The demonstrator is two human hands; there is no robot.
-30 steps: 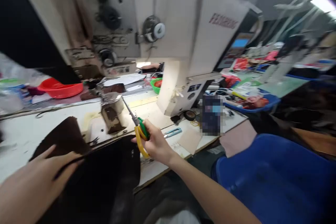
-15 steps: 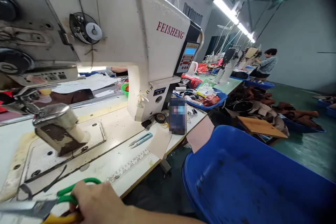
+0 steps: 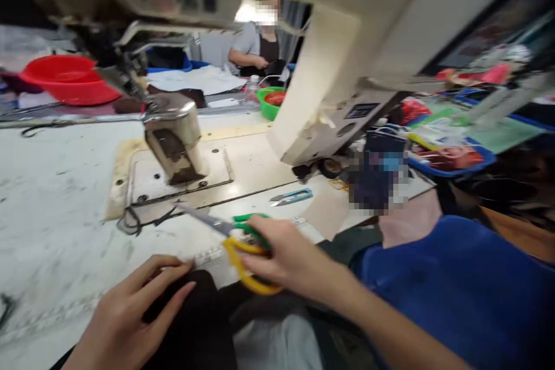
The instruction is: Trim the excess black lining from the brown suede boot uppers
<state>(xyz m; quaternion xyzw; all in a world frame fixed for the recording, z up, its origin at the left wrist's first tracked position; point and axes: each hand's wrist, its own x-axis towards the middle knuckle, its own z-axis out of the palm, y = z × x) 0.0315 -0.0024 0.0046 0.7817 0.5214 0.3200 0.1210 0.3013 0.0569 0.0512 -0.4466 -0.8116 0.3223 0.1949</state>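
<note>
My right hand is closed round the handles of a pair of scissors, one loop green and the other yellow. The blades look nearly closed and point left, toward the sewing machine's post bed. Lower left, my left hand has its thumb and fingers on the upper edge of a black piece of material, which hangs over the table's front edge toward my lap. Whether it is cloth or leather I cannot tell. Short dark strips lie beyond the blade tips.
Blue thread snips lie on the white table, near a printed ruler scale. A blue tub stands at the right. Behind the machine are a red basin, a green bowl and a seated person.
The view has swung left and down. My right hand, with the scissors, now appears nearer the middle. My left hand and the black material have come into view.
</note>
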